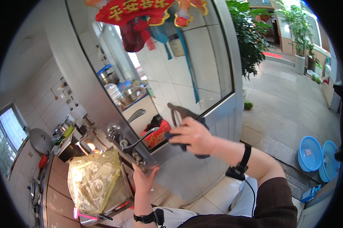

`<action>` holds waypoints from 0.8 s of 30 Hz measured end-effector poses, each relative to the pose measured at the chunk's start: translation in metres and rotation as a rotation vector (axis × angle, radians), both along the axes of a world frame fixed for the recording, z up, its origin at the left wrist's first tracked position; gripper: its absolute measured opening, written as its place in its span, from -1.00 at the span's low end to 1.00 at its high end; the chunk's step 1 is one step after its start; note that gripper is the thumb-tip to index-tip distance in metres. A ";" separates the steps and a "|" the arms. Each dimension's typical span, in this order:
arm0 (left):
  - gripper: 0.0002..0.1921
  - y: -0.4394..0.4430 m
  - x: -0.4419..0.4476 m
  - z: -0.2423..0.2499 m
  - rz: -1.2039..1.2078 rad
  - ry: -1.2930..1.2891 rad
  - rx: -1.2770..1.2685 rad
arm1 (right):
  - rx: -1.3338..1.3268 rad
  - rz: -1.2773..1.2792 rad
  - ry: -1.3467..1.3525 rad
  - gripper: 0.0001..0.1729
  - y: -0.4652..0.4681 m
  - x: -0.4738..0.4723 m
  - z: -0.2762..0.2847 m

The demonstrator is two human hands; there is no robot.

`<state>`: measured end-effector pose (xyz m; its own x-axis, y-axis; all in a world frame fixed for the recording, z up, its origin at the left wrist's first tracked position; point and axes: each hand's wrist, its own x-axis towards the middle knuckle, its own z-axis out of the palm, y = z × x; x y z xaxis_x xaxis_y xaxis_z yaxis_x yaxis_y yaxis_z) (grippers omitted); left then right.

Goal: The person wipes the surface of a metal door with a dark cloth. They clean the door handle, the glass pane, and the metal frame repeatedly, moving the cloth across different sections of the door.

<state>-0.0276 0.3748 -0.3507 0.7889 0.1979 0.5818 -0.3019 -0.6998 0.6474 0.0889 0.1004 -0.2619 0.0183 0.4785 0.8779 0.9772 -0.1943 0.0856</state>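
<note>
In front of me stands a metal-framed glass door (83, 77). My right hand (193, 136) holds a bunched dark cloth (201, 156) at the lower part of the pane, by the bottom rail. Part of the cloth is hidden behind the fingers. My left hand (144, 178) grips the door's edge below the lever handle (140, 140), with thumb and fingers apart around the metal. A red and gold hanging ornament (134, 11) is on the upper glass.
To the left, a yellow lace cloth (93, 181) covers something on a small table (118, 193). A counter (59, 188) runs behind it. Two blue basins (309, 155) stand on the right. Leafy plants (248, 37) grow beyond the door, over a paved floor (285, 105).
</note>
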 end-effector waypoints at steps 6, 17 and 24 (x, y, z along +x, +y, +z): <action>-0.16 0.002 -0.043 0.021 -0.149 0.193 0.057 | 0.170 -0.001 0.363 -0.40 -0.009 -0.058 -0.070; -0.62 -0.032 -0.088 0.050 -0.703 0.370 0.042 | 0.253 -0.084 0.497 -0.43 -0.050 -0.130 -0.088; -0.71 -0.082 -0.084 0.056 -1.062 0.140 0.410 | 0.311 -0.346 0.622 -0.35 -0.087 -0.199 -0.097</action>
<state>-0.1118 0.2931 -0.2952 0.5074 -0.7906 0.3427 -0.8095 -0.3011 0.5040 -0.1103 0.0137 -0.3586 0.6551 0.0887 0.7503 0.7070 -0.4223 -0.5673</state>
